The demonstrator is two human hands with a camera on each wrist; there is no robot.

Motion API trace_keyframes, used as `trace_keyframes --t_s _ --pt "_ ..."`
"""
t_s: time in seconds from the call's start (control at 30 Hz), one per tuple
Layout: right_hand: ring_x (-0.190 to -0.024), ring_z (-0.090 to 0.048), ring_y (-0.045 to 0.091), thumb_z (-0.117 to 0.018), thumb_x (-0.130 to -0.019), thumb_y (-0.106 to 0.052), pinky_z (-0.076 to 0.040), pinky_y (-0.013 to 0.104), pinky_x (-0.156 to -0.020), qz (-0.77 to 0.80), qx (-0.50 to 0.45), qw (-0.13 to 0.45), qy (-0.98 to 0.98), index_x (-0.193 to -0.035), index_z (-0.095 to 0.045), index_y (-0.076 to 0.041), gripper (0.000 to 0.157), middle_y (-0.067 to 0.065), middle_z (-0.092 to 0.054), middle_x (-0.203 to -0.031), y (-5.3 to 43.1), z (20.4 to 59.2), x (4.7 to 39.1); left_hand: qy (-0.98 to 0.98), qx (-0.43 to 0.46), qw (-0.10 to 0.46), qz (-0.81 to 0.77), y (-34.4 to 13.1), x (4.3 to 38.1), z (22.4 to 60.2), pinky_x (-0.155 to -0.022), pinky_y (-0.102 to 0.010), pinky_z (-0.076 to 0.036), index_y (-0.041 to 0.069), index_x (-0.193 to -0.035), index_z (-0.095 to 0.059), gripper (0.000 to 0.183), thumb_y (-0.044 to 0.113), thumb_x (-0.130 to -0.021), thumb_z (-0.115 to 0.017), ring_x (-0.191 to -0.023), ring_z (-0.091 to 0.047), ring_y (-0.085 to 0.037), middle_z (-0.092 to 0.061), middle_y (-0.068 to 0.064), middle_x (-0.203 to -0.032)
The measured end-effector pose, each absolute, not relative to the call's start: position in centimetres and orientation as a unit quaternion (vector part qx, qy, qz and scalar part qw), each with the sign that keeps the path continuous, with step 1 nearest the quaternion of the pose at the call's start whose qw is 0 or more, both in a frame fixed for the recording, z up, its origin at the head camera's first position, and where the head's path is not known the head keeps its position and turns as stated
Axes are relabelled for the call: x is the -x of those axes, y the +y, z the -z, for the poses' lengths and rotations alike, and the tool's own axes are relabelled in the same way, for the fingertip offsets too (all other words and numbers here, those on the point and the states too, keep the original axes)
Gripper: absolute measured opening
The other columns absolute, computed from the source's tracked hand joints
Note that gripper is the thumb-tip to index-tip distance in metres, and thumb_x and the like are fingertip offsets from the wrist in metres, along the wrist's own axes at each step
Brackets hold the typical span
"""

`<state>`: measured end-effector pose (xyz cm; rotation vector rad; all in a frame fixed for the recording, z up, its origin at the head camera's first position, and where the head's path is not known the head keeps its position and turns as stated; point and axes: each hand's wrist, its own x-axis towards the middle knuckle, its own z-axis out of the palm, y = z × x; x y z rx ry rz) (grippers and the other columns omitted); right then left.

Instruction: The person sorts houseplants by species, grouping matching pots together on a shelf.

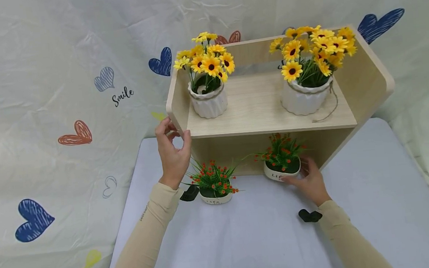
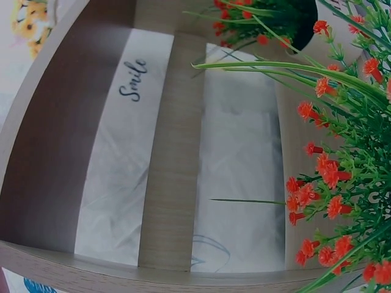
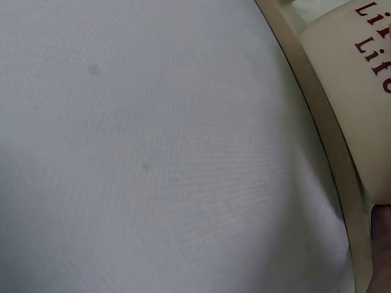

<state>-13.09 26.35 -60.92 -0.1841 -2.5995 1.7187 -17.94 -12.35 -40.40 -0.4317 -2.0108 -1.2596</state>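
A two-tier pale wooden shelf (image 1: pixel 252 109) stands in the head view. My left hand (image 1: pixel 174 156) pinches the front edge of its left side panel between thumb and fingers. My right hand (image 1: pixel 312 183) grips a white oval potted plant (image 1: pixel 282 162) with small red flowers at its right side, at the lower tier's front opening. Dark lettering marks the pot's front, and the right wrist view shows the pot (image 3: pixel 351 97) close over the lower board's edge (image 3: pixel 327 140). A similar red-flowered potted plant (image 1: pixel 214 185) sits to the left, just in front of the shelf, near my left wrist.
On the upper tier stand two white ribbed pots of yellow flowers, a left one (image 1: pixel 210 104) and a right one (image 1: pixel 303 98) with a trailing string. A white cloth covers the table (image 1: pixel 247 242). Behind hangs a pale sheet (image 1: pixel 114 40) printed with hearts.
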Motion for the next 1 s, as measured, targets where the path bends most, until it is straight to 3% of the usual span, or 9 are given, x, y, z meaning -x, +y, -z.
trace_keyframes --t_s 0.13,0.23,0.37,0.5,1.0 --pt "-0.12 -0.047 -0.004 -0.094 -0.075 -0.019 -0.038 -0.003 -0.097 -0.557 0.071 0.015 -0.827 -0.153 -0.036 -0.006 0.097 0.012 -0.048 -0.148 26.4 60.9 13.1 -0.777 0.169 0.357 0.491 -12.3 18.0 40.4 -0.088 -0.024 -0.051 0.002 -0.141 -0.036 0.055 0.0 -0.096 -0.066 -0.104 -0.053 -0.029 -0.052 -0.028 -0.122" --pt "-0.119 -0.045 -0.009 -0.093 -0.076 -0.019 -0.038 -0.003 -0.097 -0.556 0.072 0.014 -0.828 -0.154 -0.035 -0.007 0.098 0.012 -0.048 -0.15 26.7 61.0 13.3 -0.775 0.169 0.358 0.492 -12.3 18.0 40.3 -0.088 -0.024 -0.051 0.001 -0.141 -0.036 0.054 0.0 -0.096 -0.065 -0.104 -0.053 -0.029 -0.052 -0.028 -0.122" --pt "-0.135 -0.05 0.011 -0.092 -0.078 -0.021 -0.038 -0.003 -0.098 -0.558 0.074 0.006 -0.826 -0.157 -0.032 -0.007 0.099 0.015 -0.046 -0.155 27.2 61.2 13.8 -0.778 0.168 0.356 0.49 -12.3 18.0 40.4 -0.088 -0.024 -0.051 0.001 -0.141 -0.036 0.054 0.001 -0.096 -0.066 -0.105 -0.053 -0.029 -0.052 -0.028 -0.123" --pt "-0.146 -0.044 0.033 -0.09 -0.081 -0.026 -0.037 -0.002 -0.101 -0.558 0.073 -0.005 -0.826 -0.158 -0.029 -0.006 0.1 0.017 -0.042 -0.159 27.6 61.4 14.2 -0.78 0.168 0.354 0.488 -12.4 18.0 40.3 -0.089 -0.024 -0.051 0.001 -0.141 -0.036 0.054 0.002 -0.097 -0.066 -0.105 -0.053 -0.03 -0.051 -0.027 -0.124" --pt "-0.159 -0.026 0.038 -0.08 -0.089 -0.01 -0.031 0.007 -0.117 -0.611 0.066 0.005 -0.789 -0.163 -0.015 -0.007 0.099 0.018 -0.024 -0.168 27.5 60.9 15.6 -0.78 0.168 0.358 0.485 -12.4 18.1 40.5 -0.088 -0.024 -0.051 0.0 -0.141 -0.036 0.054 0.001 -0.096 -0.066 -0.105 -0.054 -0.03 -0.052 -0.028 -0.124"
